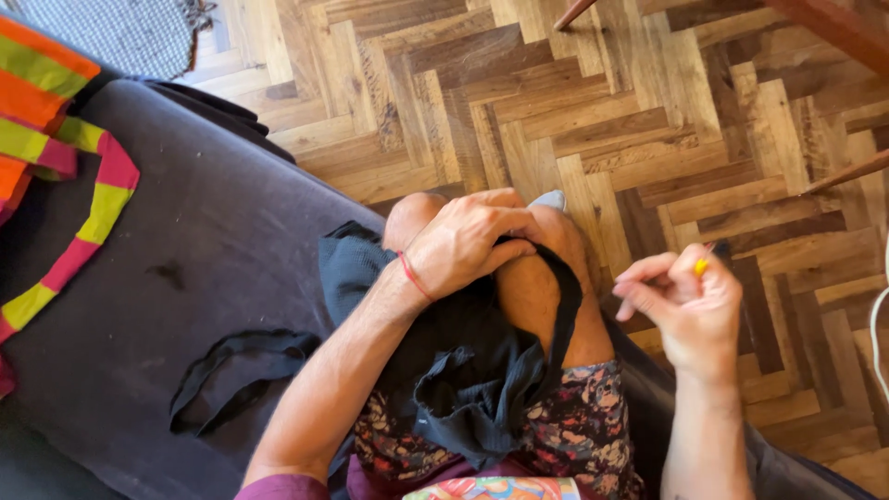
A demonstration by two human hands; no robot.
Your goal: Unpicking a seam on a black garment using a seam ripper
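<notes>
left hand (460, 248): sitting mid-frame, fingers curled down and pinching the black fabric (463, 370) against the raised knees (546, 268); thin red cord (414, 276) showing around the wrist.
right hand (685, 301): hovering right of centre, well apart from the fabric, thumb and fingers closing in a narrow pinch on a small yellow-tipped item (702, 267); looks like a pin or needle head, too small to be sure.
black fabric: draping over both knees and down the lap, bunching in folds at lower centre; one edge or strap is running as a band over the right-side knee.
loose black strap (236, 370): lying in a flattened loop on the dark sofa (185, 241), lower left of the frame, just beside the left forearm, not touching it.
striped fabric (56, 157): orange, lime and pink bands, lying at the upper left edge on the sofa, well apart from both hands.
shorts (583, 426): dark floral print, showing below the black fabric at the bottom centre.
floor (602, 111): herringbone wood parquet, filling the upper and right parts of the frame.
grey rug (120, 32): edge showing at the top left corner.
wooden furniture legs (833, 28): crossing the top right corner.
white cable (875, 333): running along the far right edge.
</notes>
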